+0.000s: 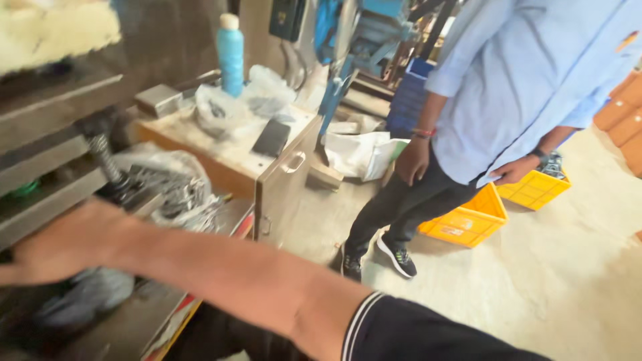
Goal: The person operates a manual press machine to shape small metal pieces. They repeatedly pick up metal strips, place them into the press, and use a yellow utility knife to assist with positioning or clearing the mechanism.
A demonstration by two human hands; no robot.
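At the far left of the view, the person's right hand [63, 244] reaches across the body to the edge of a grey steel press bed; it is blurred by motion and its fingers run out of the frame, so I cannot tell whether it is open or closed on anything. The left hand is not in view. Just above and to the right of that hand lies a clear plastic bag of small dark metal parts [175, 190], slumped on the worktop [231, 155] beside a threaded steel bolt [105, 155]. Judging by its sag, the bag would be heavy for its size, soft and shifting, with thin film that sharp parts could tear, so it is best gathered at the neck and supported from beneath. Further right of the hand stand a flat black case [271, 137] and a tall blue plastic bottle [231, 55]. Well beyond, a co-worker in a pale blue shirt [528, 73] stands by yellow plastic crates [468, 220] on the floor.
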